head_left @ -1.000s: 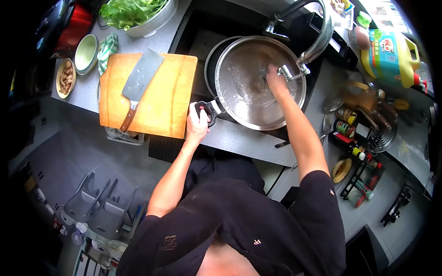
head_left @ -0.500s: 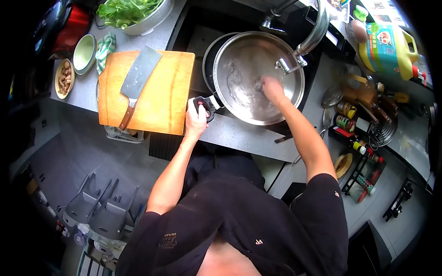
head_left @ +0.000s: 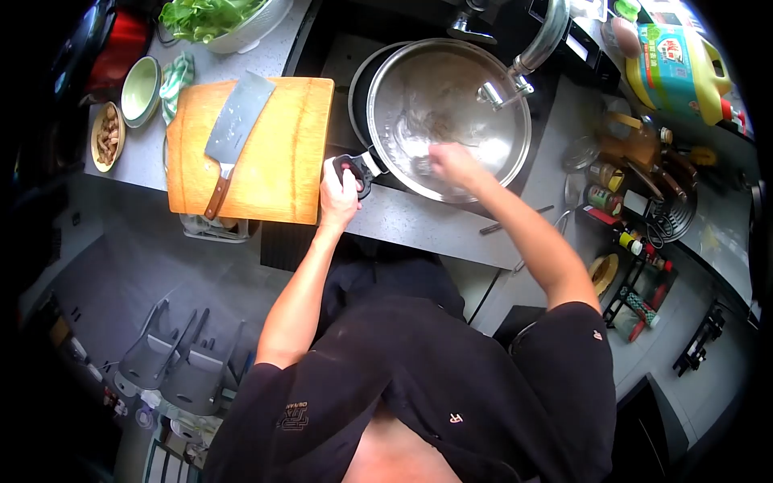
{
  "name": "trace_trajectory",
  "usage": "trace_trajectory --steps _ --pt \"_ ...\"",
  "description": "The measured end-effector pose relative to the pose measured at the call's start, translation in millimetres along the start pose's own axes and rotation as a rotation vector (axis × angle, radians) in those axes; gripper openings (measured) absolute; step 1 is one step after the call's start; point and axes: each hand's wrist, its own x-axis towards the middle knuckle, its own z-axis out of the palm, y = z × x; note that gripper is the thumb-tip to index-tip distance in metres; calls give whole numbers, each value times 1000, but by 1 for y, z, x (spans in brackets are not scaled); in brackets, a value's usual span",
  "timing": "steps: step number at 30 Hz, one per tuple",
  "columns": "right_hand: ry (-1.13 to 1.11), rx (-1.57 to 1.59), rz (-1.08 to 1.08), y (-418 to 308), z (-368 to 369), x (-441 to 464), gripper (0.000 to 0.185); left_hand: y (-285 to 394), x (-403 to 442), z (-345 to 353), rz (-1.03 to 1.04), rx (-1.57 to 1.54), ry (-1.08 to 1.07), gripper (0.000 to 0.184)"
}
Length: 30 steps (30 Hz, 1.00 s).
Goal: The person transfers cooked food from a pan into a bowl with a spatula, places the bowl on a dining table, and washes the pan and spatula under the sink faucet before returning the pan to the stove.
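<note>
A wide steel pan (head_left: 499,88) lies over the dark sink, with some water swirling on its bottom. My left hand (head_left: 340,196) is wrapped round the pan's black handle (head_left: 360,173), just right of the cutting board. Inside the pan, my right hand (head_left: 453,165) is closed and pressed down near the lower middle. A small greyish wad seems to be under its fingers, but blur and the hand hide what it is. The tap's spout (head_left: 493,95) hangs over the pan's right side.
On the left, a cleaver (head_left: 239,117) lies on a wooden cutting board (head_left: 290,153) that juts past the counter edge. Beyond are bowls (head_left: 142,90) and a colander (head_left: 254,28) of greens. Bottles, jars (head_left: 602,198) and a yellow oil jug (head_left: 676,72) stand at right.
My right hand has moved left and toward me across the pan's bottom. My left hand keeps its hold on the handle. The whole view has shifted slightly.
</note>
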Motion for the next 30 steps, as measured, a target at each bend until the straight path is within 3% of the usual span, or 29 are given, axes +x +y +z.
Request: trace_trajectory --steps 3,7,10,12,16,19,20,22,23,24,26,27,30 --pt "153 -129 148 55 -16 -4 14 1 0 0 -21 12 -14 17" --pt "399 -222 247 59 -16 57 17 9 -1 2 -11 33 -32 17" --pt "479 67 186 22 -4 77 18 8 -1 3 -18 9 -28 17" --pt "421 148 182 -2 4 74 16 10 -1 3 -9 8 -23 17" --pt "63 384 176 -20 13 39 18 8 0 3 22 -10 -16 16" --pt "-124 888 468 -35 -6 15 15 8 2 4 24 -4 -23 16" --pt "-10 910 493 -45 -19 7 12 9 -2 3 20 -2 -24 16" --pt "61 804 383 -54 -16 15 14 7 -2 2 24 7 -23 16" --pt "135 616 286 -53 -7 25 25 6 -1 2 25 14 -24 17" --pt "151 426 196 -71 -16 27 23 7 -2 2 28 19 -24 17" --pt "108 338 157 -100 -29 17 18 9 -3 1 35 28 -26 17" --pt "171 238 12 -89 -18 6 16 8 -2 1 25 32 -15 18" --pt "120 21 23 -60 -19 -56 12 6 -1 3 -1 17 -18 17"
